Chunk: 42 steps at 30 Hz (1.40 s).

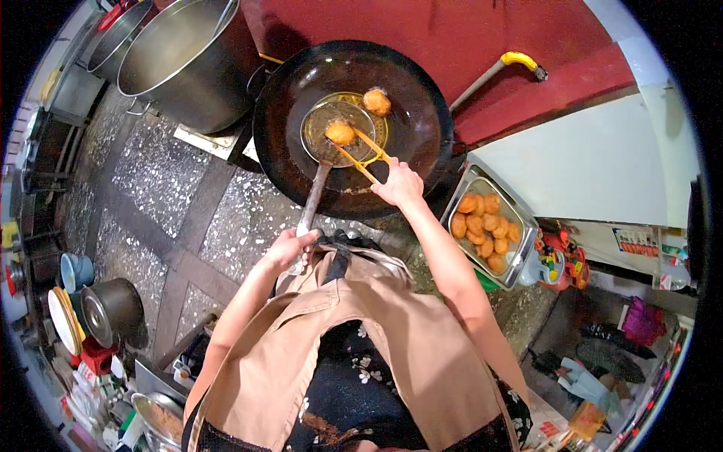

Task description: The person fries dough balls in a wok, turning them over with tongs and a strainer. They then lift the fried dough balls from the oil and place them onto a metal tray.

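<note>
My left hand (291, 248) grips the wooden handle of a round strainer (320, 184), held over the oil in a large black wok (279, 158). One golden fried ball (340, 133) rests in the strainer. In my right hand (401, 184) is a pair of yellow tongs (363, 160), its tips on either side of that ball. A second fried ball (376, 102) lies in the wok, just beyond the strainer's rim.
To the right of the wok stands a metal tray (523, 252) with many fried balls (486, 226). A tall pot (188, 90) is at the upper left. A lidded pot (113, 310) sits at the lower left. A yellow-ended pole (482, 83) leans by the red wall.
</note>
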Each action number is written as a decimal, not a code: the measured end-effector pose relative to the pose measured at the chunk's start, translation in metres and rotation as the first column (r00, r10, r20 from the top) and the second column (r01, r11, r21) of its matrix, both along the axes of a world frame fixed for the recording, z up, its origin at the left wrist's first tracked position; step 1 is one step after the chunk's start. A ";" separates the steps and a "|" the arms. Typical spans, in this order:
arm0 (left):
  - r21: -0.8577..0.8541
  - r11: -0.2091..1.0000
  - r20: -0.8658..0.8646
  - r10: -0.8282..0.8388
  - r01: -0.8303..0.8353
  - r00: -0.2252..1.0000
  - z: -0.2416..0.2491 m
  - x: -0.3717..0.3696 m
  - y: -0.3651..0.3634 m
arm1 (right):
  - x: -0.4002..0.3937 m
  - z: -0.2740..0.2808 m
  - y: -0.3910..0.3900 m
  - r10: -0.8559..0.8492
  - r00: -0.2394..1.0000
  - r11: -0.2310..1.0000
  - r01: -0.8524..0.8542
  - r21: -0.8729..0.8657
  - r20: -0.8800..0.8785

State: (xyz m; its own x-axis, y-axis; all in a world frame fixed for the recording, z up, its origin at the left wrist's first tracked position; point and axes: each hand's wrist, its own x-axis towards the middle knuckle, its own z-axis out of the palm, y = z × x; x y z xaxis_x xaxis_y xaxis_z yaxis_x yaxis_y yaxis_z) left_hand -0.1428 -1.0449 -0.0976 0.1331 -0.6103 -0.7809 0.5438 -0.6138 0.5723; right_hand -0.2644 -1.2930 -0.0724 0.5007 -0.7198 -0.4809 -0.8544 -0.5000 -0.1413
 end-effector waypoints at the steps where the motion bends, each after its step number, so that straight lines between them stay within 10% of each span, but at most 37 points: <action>1: -0.016 0.999 -0.016 0.037 -0.037 0.999 -0.003 -0.003 0.001 | -0.001 0.002 0.001 0.001 1.000 1.000 -0.001 0.009 -0.008; 42: 0.011 0.985 0.354 -0.167 0.174 0.920 -0.013 0.016 0.009 | -0.048 -0.005 0.037 -0.106 0.986 0.990 0.116 -0.075 0.127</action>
State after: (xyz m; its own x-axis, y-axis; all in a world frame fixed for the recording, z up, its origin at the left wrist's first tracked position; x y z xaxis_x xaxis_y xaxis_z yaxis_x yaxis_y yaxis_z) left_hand -0.1267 -1.0359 -0.1109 0.2900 -0.6638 -0.6895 0.1926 -0.6652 0.7214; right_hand -0.3124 -1.2565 -0.0775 0.4669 -0.8084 -0.3583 -0.8840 -0.4172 -0.2107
